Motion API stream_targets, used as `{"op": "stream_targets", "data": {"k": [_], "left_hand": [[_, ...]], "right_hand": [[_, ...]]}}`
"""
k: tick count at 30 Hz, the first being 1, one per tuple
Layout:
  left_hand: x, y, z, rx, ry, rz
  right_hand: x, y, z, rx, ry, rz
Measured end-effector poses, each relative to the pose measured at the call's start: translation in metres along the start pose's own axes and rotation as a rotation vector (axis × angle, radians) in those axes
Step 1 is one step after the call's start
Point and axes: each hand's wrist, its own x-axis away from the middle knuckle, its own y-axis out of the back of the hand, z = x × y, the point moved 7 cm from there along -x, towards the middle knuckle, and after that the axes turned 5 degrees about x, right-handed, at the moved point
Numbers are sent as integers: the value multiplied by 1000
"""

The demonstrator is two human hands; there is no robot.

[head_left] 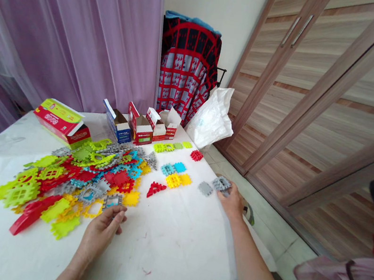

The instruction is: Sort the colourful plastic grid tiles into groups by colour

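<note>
My right hand (233, 201) is at the table's right edge, its fingers closed on a grey interlocking building piece (221, 183). Just left of it lies a flat grey square piece (205, 188). My left hand (103, 230) is by the front of the pile, fingers loosely curled and a little apart. A grey square frame piece (112, 201) lies right at its fingertips; whether they touch is unclear. The mixed pile of building pieces (84, 175) is green, red, blue, yellow and grey. Between the hands lie a red triangular piece (156, 190) and yellow pieces (173, 181).
Blue pieces (167, 169), a row of green pieces (167, 147) and a red stack (196, 155) lie farther back. Open small boxes (143, 133) and a larger red-green box (61, 121) stand behind the pile. A white bag (212, 118) is beyond the far corner.
</note>
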Motion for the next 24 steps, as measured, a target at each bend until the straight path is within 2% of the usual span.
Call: {"op": "stream_targets", "data": {"k": [6,8,11,13,14,16,18,24], "left_hand": [[0,1,-1,-11,-10,2],[1,1,-1,-6,-11,3],[1,1,-2,4,-6,-1],[1,0,-3,8,-2,-4],[1,0,-3,8,1,-6],[0,0,-4,5,7,-8],[1,-1,-4,2,16,-7],[2,0,-4,7,22,-5]], "right_hand": [[-2,-4,-4,-41,15,-11],[3,1,-5,-75,33,-72],[19,19,-2,-127,66,-233],[34,29,9,-160,157,-305],[41,32,20,-175,232,-301],[51,30,43,-175,369,-208],[55,26,62,-124,408,-94],[47,14,79,113,267,150]]}}
